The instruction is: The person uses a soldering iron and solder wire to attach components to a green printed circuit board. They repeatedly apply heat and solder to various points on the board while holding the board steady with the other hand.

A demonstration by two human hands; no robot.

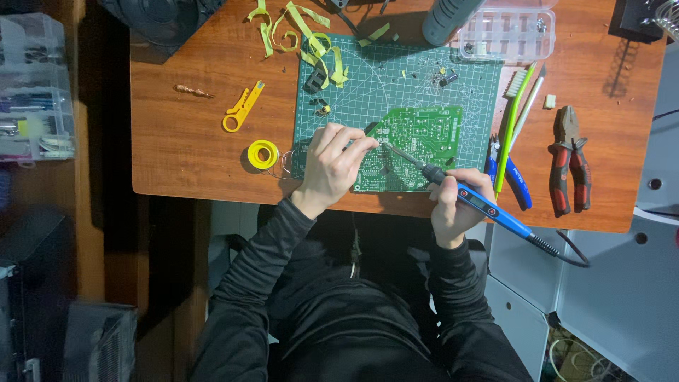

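A green circuit board (424, 134) lies on a green cutting mat (375, 78) on a wooden desk. My right hand (456, 205) grips a blue soldering iron (488, 205), its metal tip resting on the board near its left edge. My left hand (336, 166) rests on the board's left side with fingers pinched together at the iron's tip; a thin solder wire seems to run from it toward a yellow solder spool (262, 153), but it is too fine to be sure.
Yellow wire stripper (242, 108) and a copper-coloured bit (192, 90) lie left of the mat. Red-handled pliers (568, 159), blue-handled cutters (513, 180) and a green toothbrush (513, 120) lie right. A clear parts box (506, 34) and yellow-green tape strips (304, 35) sit at the back.
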